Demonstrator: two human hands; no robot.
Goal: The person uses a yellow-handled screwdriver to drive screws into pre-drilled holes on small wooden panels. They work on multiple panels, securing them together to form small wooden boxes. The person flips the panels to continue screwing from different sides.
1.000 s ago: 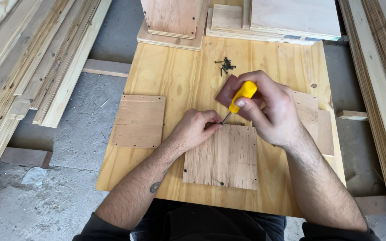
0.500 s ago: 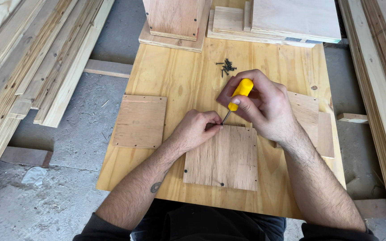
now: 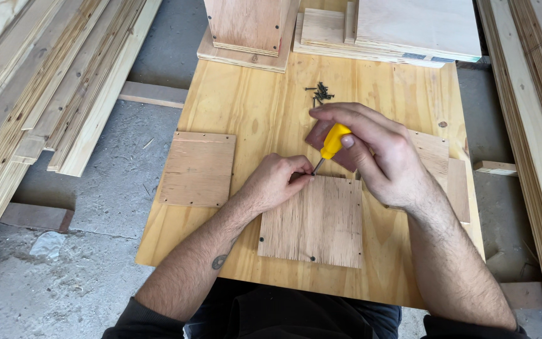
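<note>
While the stacked boards lie well off to the left of the fingers, a loose square panel rests on the worktop just left of the left hand. That hand's fingers are curled almost closed, pinching something small at the top left corner of the square plywood panel, probably a screw, though it is too small to tell. Touching that spot from the right is the metal tip of the yellow screwdriver, its handle wrapped tight in the right hand. The step in hand looks like starting a screw at that corner. The next move likely calls for steady downward pressure and turning with the shaft kept upright. A little pile of dark screws lies just beyond the right fingers.
</note>
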